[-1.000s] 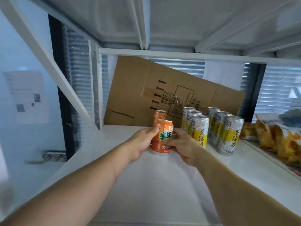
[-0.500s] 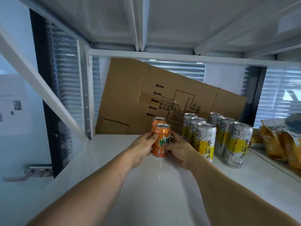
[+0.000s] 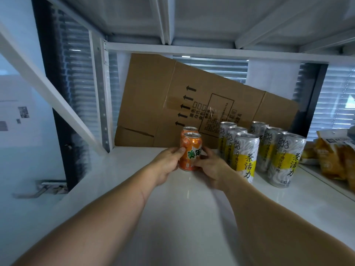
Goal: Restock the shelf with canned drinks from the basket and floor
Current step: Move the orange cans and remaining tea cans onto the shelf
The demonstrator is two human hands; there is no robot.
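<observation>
An orange drink can (image 3: 190, 148) stands upright on the white shelf (image 3: 184, 217), directly in front of a second orange can (image 3: 190, 129) that is mostly hidden behind it. My left hand (image 3: 166, 165) grips the front can from its left side, thumb on the label. From the right, my right hand (image 3: 211, 166) holds the same can with curled fingers. To the right stand several tall silver-and-yellow cans (image 3: 245, 156) in two rows.
A flattened cardboard box (image 3: 153, 104) leans against the back of the shelf. Yellow snack bags (image 3: 330, 156) lie at the far right. The upper shelf (image 3: 192, 20) hangs low overhead. A white diagonal brace (image 3: 48, 91) crosses the left side.
The front orange can has moved back toward the rear orange can and now stands upright on the shelf right before it. Both hands stayed on it.
</observation>
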